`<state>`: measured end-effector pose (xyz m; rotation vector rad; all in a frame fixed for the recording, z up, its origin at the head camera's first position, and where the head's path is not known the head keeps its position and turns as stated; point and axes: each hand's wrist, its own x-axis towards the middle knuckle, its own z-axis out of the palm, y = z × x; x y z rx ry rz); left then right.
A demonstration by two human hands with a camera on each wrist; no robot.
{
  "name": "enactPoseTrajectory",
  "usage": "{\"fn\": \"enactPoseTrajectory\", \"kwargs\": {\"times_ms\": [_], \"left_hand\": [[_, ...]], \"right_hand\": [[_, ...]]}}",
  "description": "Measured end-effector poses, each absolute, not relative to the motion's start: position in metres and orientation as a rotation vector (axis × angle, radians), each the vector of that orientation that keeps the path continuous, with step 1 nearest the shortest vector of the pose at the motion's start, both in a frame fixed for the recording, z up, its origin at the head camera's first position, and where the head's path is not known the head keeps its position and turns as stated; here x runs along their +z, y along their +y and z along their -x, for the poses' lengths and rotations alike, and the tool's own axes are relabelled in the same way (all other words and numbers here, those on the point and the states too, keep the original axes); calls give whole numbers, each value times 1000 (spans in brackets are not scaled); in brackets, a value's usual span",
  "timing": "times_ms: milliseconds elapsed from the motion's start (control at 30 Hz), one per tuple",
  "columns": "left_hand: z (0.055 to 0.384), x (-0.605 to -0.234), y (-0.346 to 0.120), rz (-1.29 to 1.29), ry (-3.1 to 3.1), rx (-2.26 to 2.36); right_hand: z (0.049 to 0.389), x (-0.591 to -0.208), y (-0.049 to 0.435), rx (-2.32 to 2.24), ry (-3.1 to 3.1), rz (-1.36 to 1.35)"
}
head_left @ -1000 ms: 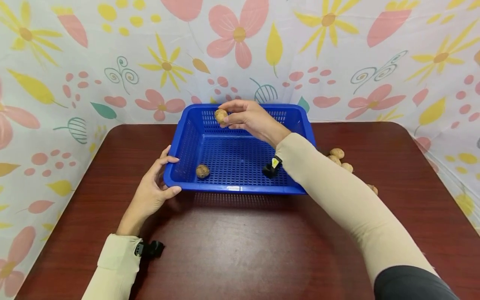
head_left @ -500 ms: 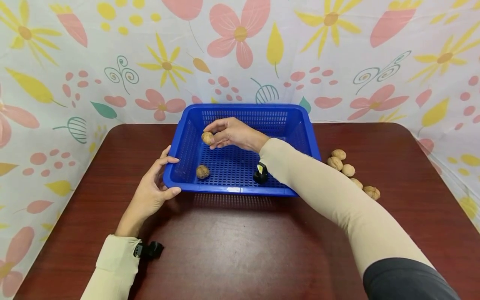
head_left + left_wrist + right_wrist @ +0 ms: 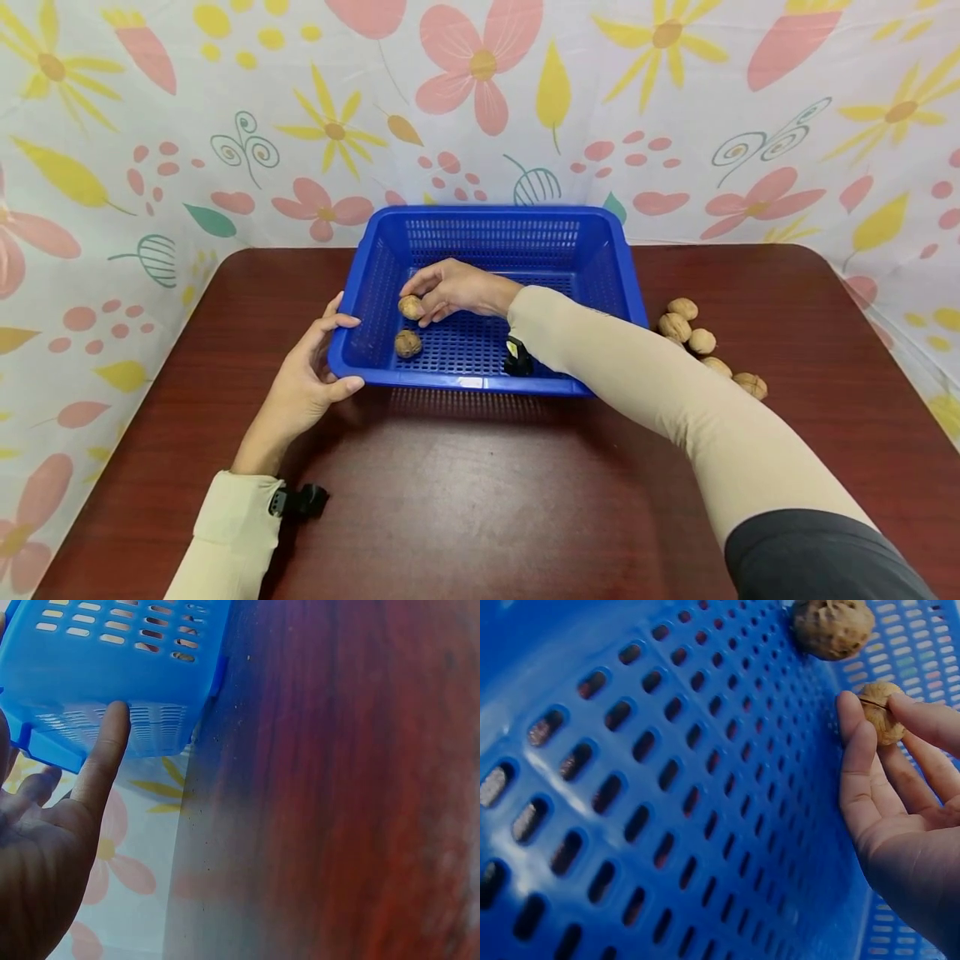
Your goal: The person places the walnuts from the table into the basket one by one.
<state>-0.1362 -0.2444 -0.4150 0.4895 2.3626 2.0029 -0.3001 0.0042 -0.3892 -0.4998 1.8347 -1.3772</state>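
A blue plastic basket [image 3: 480,382] with slotted walls and floor stands on the table. At its left front corner my left hand [image 3: 303,387] holds the rim, thumb at the front and fingers along the side; the left wrist view shows this hand [image 3: 64,814] against the basket's outer wall [image 3: 112,667]. My right hand [image 3: 461,290] reaches inside and pinches a pale walnut [image 3: 410,307] between thumb and fingertips, low over the floor. In the right wrist view a seam shows on this walnut [image 3: 883,712]. A darker walnut [image 3: 408,343] lies just in front of it in the basket.
Several loose walnuts [image 3: 702,341] lie on the dark red-brown table [image 3: 465,500] to the right of the basket, partly behind the right sleeve [image 3: 645,375]. A flower-patterned cloth [image 3: 480,108] hangs behind the table. Each wrist carries a small black camera [image 3: 303,502].
My right hand has come down and toward me into the basket with the pale walnut, close to the darker one. The left hand has stayed on the rim.
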Motion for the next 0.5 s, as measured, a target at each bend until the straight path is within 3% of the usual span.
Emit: {"fn": "enactPoseTrajectory", "kwargs": {"times_ms": [500], "left_hand": [[137,-417,-243,-504,2331,2062]], "right_hand": [[299,-393,-1,-1292,1919,526]]}}
